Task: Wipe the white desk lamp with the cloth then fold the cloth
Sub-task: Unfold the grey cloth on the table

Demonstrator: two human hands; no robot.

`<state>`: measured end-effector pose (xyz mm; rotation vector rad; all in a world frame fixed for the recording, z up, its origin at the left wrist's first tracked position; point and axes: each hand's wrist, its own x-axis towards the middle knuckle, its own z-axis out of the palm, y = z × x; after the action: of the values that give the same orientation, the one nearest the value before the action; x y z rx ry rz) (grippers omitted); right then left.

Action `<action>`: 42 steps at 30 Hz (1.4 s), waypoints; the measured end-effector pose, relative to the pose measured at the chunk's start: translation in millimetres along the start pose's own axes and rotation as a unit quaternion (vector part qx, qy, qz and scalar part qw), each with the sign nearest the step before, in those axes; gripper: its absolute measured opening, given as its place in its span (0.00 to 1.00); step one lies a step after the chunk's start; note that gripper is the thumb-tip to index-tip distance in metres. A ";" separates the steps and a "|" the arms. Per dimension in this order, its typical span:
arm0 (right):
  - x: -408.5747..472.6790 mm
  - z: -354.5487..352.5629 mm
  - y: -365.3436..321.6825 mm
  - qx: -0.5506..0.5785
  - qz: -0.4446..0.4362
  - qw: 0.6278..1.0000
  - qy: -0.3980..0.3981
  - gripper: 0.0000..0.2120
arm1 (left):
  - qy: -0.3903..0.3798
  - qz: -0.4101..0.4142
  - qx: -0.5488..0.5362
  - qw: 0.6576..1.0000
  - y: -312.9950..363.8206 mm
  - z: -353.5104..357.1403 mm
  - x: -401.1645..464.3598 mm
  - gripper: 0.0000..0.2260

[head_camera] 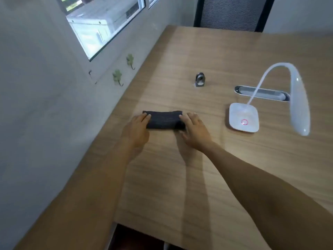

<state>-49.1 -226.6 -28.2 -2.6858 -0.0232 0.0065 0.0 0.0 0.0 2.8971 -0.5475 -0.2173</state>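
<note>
The cloth (164, 120) lies on the tabletop (216, 168), left of centre, already folded into a compact dark bar. The left hand (135, 130) rests at its left end with fingertips on the fabric. The right hand (195, 131) rests at its right end, fingers spread flat. Neither grip is clamped on anything; both hands lie open against the cloth.

Handling: the cloth appears soft, light and limp. It will likely hold a crease only under pressure and may spring open when released. For a further fold, take hold at the two short ends, pinching all layers together so that none slips out. The surface looks knitted or textured, so slipping against the wood is unlikely.

The lamp (270, 109) stands well apart to the right, its base flat on the tabletop, a red ring lit on it, and its curved head arching over to the near right. It looks light and easy to tip.

The tabletop is smooth wood laminate. A small metal fitting (200, 80) and a grey cable slot (261, 93) sit farther back. A grey wall with a window (100, 24) and clover-shaped hooks (118, 77) runs along the left; a chair (232, 13) stands at the far edge.
</note>
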 end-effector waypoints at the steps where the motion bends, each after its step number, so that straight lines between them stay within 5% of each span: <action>1: 4.2 2.7 -2.3 -0.012 -0.008 1.000 -0.014 0.30 | -0.001 0.003 0.008 1.000 -1.8 1.0 2.0 0.29; 14: 27.6 6.8 -7.6 -0.045 -0.013 0.999 -0.022 0.19 | 0.051 0.019 -0.016 0.998 -13.7 13.1 33.9 0.11; 21: -3.9 -21.2 5.3 0.061 0.016 0.997 0.054 0.13 | 0.041 0.036 0.003 0.999 28.1 -2.6 34.7 0.10; 34: -127.7 -102.0 96.9 0.202 0.199 0.950 0.134 0.07 | -0.112 0.078 -0.175 0.975 195.7 -22.7 36.2 0.02; 42: -178.3 -111.0 134.0 0.295 0.320 0.885 0.164 0.08 | -0.232 0.002 -0.250 0.940 240.0 1.2 20.3 0.12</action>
<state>-224.4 -398.9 12.6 -1.9419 0.8325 -0.2021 -64.7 -227.4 46.4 2.3404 -0.4766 -0.9108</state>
